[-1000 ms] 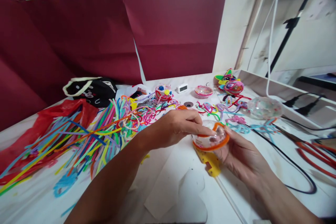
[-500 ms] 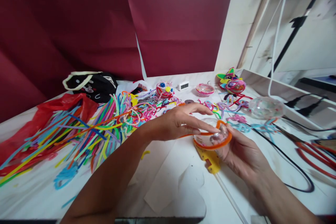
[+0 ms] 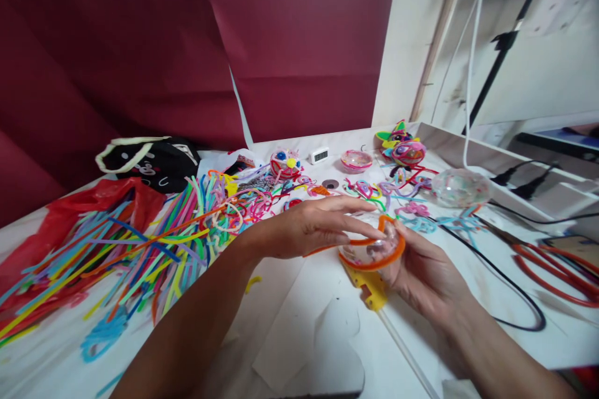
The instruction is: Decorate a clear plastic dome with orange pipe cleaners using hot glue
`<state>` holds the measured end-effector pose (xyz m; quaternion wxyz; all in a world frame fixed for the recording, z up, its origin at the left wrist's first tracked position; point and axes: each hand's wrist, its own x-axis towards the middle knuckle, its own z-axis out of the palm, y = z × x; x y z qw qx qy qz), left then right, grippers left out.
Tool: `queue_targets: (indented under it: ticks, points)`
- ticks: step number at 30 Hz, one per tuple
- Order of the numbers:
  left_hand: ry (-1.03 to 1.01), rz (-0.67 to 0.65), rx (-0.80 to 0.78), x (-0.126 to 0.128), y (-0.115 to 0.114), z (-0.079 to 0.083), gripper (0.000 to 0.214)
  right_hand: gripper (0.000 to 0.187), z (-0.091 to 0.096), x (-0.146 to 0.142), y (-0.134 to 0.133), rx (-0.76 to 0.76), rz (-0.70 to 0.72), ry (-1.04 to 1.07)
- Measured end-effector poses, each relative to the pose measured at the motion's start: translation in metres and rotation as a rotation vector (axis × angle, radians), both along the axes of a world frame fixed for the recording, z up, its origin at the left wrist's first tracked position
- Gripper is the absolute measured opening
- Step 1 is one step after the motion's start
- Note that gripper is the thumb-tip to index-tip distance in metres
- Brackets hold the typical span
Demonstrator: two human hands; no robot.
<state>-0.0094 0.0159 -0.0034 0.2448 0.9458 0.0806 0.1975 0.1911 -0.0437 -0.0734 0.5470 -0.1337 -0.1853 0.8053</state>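
A: "Risk?"
B: "In my judgement, the orange pipe cleaner [image 3: 372,265] could spring off the clear shell [image 3: 358,252] should the left hand [image 3: 311,227] slip; its fingers extend over it, pinch unconfirmed. The right hand [image 3: 428,271] grips the shell, right of centre."
A: "Containers?"
B: "Left, red bag [image 3: 148,201]: coloured stems [image 3: 88,243] in or on it. Far, pink-rimmed bowl [image 3: 356,162]: contents indeterminable."
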Motion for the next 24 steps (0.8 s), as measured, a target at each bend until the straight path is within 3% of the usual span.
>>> queue_targets:
  ticks: [12, 24]
  points:
    - [0.027, 0.004, -0.039, 0.003, 0.000, 0.000, 0.033, 0.008, 0.001, 0.000, 0.000, -0.020, -0.004, 0.077]
    - [-0.010, -0.020, -0.240, 0.003, 0.006, -0.008, 0.035, 0.005, 0.001, 0.001, 0.002, 0.016, 0.056, 0.123]
